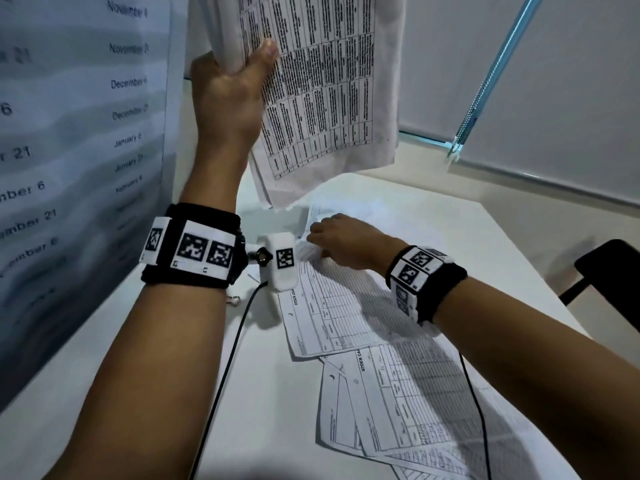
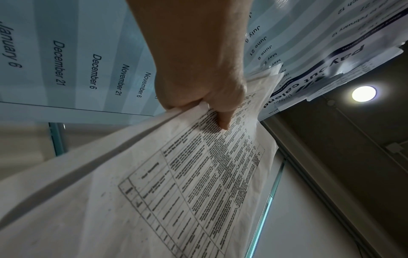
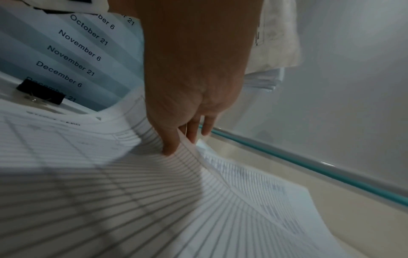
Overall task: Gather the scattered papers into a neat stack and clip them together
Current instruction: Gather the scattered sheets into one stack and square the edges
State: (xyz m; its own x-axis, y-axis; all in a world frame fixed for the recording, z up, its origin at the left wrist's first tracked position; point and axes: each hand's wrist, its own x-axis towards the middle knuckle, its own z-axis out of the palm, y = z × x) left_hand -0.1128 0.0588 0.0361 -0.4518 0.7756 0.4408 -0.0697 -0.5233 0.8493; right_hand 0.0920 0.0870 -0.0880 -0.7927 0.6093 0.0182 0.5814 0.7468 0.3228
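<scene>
1. Left hand: gripping a sheaf of gathered papers, thumb pressing on the printed table, fingers curling behind the edge. It is holding them aloft at upper centre of the head view, clear of the table. In the left wrist view the sheaf is showing several layered edges, not squared.

2. Right hand: lying at mid-frame on the desk, thumb and fingers pinching the raised edge of a lined sheet. In the right wrist view the sheet is curling up between the thumb and the fingers (the grip looks light).

3. Loose sheets: still lying fanned and overlapping from centre to lower right of the head view, at least three stock-card forms (exact count hard to tell).

4. Clip: a black binder clip is sitting at the left edge of the right wrist view, on the table near the calendar poster, untouched. In the head view only a glimpse of wire handle is peeking out below the left wrist band.

5. Progress, as a judgement: gathering is partly done. One batch is in hand, and one sheet is being picked up.

6. Remaining: collecting the fanned forms, squaring all edges into one stack, fetching the clip and fastening it.
</scene>
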